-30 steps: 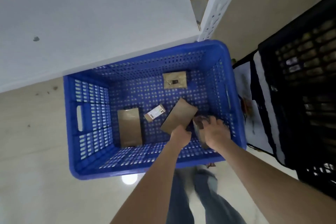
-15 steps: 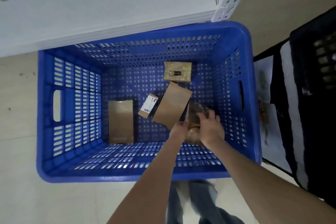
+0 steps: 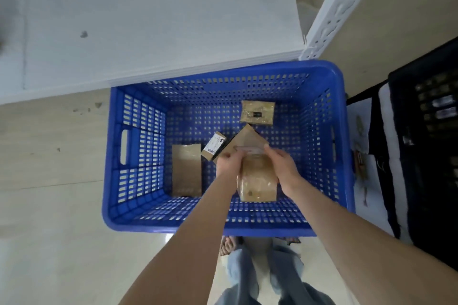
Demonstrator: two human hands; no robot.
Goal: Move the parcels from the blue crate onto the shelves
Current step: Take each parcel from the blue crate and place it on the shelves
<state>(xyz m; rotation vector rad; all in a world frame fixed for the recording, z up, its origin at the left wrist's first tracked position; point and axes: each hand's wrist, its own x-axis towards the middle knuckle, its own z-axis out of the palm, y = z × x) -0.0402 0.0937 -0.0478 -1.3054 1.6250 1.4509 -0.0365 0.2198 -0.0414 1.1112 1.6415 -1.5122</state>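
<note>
The blue crate [image 3: 133,215] stands on the floor below the white shelf [image 3: 148,20]. Both my hands are inside it, holding parcels. My left hand [image 3: 229,163] grips a flat brown parcel [image 3: 247,141] at its lower edge. My right hand [image 3: 282,168] holds a plastic-wrapped brown parcel [image 3: 259,181] by its top, together with the left hand. Three more parcels lie on the crate floor: a long brown one [image 3: 186,169] at left, a small labelled box [image 3: 213,146] in the middle, and a wrapped one [image 3: 257,112] at the back.
A white perforated shelf post [image 3: 339,7] rises at the crate's back right corner. A black crate [image 3: 431,146] and a black-and-white bag [image 3: 371,156] stand to the right. My legs and feet [image 3: 262,275] are just behind the blue crate.
Both hands have come together and lifted the wrapped parcel upright against the flat brown one. The camera has pulled back, so the crate sits lower in view.
</note>
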